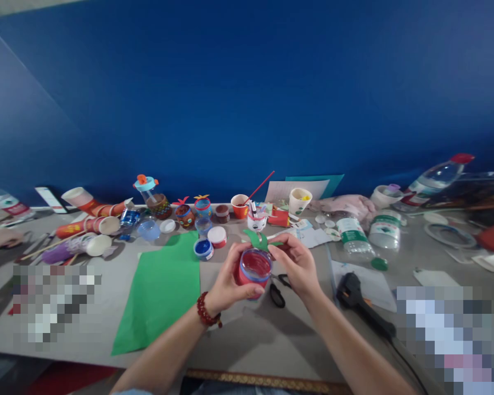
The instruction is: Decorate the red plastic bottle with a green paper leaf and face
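In the head view, my left hand (229, 282) is wrapped round a red-painted clear cup (251, 281) with a blue band under its rim. The cup is tilted toward me, so its red inside shows. Cut green paper leaves (256, 240) stand at the far rim. My right hand (294, 262) pinches the paper leaves between thumb and fingers beside that rim. Whether the leaves are stuck to the cup, I cannot tell. Black-handled scissors (277, 296) lie just under my right hand, partly hidden.
A green paper sheet (160, 302) lies left of my arms, below paint jars (203, 249). To the right rests a black glue gun (364, 302) with its cord. Cut plastic bottles (353, 236) and paper cups (299, 202) line the back. Another person's hand (4, 240) is at far left.
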A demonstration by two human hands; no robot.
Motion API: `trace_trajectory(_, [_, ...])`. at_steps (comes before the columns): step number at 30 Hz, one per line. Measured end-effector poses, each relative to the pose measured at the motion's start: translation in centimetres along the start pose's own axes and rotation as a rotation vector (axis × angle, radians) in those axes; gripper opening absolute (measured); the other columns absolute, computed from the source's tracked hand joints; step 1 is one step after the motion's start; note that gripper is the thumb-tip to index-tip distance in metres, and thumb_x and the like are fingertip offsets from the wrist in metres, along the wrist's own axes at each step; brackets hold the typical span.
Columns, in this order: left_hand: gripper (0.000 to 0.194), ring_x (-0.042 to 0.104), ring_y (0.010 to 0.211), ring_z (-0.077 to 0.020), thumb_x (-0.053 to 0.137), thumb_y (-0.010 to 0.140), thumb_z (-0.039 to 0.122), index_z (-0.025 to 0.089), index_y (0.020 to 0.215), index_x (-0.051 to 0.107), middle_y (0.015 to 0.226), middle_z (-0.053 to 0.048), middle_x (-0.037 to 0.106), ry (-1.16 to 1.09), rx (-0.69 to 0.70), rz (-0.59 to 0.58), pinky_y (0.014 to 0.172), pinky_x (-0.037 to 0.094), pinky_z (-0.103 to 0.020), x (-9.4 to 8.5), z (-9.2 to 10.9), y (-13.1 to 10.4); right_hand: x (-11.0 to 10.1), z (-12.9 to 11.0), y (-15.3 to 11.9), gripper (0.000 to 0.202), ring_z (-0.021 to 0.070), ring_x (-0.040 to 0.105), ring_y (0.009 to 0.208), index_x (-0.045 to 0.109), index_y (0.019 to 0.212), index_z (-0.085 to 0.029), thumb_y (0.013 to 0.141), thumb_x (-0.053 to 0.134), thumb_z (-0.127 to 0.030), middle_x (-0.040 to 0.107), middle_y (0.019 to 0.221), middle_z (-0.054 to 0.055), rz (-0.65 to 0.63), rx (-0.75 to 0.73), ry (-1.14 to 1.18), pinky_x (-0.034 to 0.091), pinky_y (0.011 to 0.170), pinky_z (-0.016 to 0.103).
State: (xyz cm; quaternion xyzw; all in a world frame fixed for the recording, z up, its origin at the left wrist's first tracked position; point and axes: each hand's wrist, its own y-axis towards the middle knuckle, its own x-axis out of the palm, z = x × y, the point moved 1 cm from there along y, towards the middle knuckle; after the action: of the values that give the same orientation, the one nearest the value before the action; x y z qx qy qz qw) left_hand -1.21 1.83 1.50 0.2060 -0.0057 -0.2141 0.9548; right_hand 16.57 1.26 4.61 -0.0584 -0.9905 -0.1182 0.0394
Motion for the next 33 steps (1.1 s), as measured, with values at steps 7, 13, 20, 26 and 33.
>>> trace_trajectory(7, [0.077,0.051,0.115,-0.0277,0.083,0.063,0.045,0.026,0.126,0.044,0.125,-0.007,0.045,-0.078,0.001,0.029,0.101,0.043,-0.042,0.25,0.43,0.12,-0.05,0.36,-0.17,0.015,0.0147,0.060,0.068,0.065,0.086,-0.023,0.081,0.070,-0.036,0.066,0.079,0.001,-0.008,-0.017,0.001,0.050,0.062,0.025])
trace_trajectory(13, [0.081,0.050,0.116,-0.0293,0.083,0.062,0.049,0.025,0.128,0.044,0.126,-0.008,0.046,-0.039,-0.017,0.036,0.102,0.042,-0.044,0.13,0.42,0.09,0.03,-0.03,-0.28,0.018,0.0154,0.060,0.067,0.065,0.086,-0.022,0.080,0.070,-0.038,0.065,0.078,0.002,0.007,-0.040,-0.034,0.051,0.060,0.025])
trace_trajectory(20, [0.074,0.051,0.112,-0.0284,0.081,0.061,0.054,0.024,0.121,0.050,0.119,-0.008,0.049,0.024,0.027,0.049,0.099,0.044,-0.043,0.04,0.33,0.26,0.12,-0.42,-0.43,0.017,0.0155,0.060,0.065,0.065,0.086,-0.022,0.081,0.069,-0.038,0.065,0.075,0.002,0.009,-0.072,-0.074,0.050,0.058,0.025])
trace_trajectory(26, [0.073,0.052,0.110,-0.0273,0.081,0.061,0.055,0.023,0.119,0.050,0.118,-0.007,0.049,0.000,-0.025,0.114,0.098,0.044,-0.042,0.15,0.28,0.34,0.29,-0.56,-0.71,0.017,0.0193,0.066,0.076,0.067,0.093,-0.022,0.083,0.067,-0.036,0.070,0.084,0.004,0.009,-0.084,-0.096,0.055,0.065,0.028])
trace_trajectory(33, [0.069,0.050,0.113,-0.0278,0.080,0.065,0.049,0.023,0.120,0.048,0.119,-0.007,0.049,0.008,0.005,0.141,0.101,0.041,-0.043,0.06,-0.14,0.24,0.49,-0.19,-0.92,0.019,0.0236,0.071,0.087,0.065,0.098,-0.023,0.083,0.068,-0.034,0.074,0.095,0.007,0.009,-0.105,-0.097,0.058,0.076,0.033])
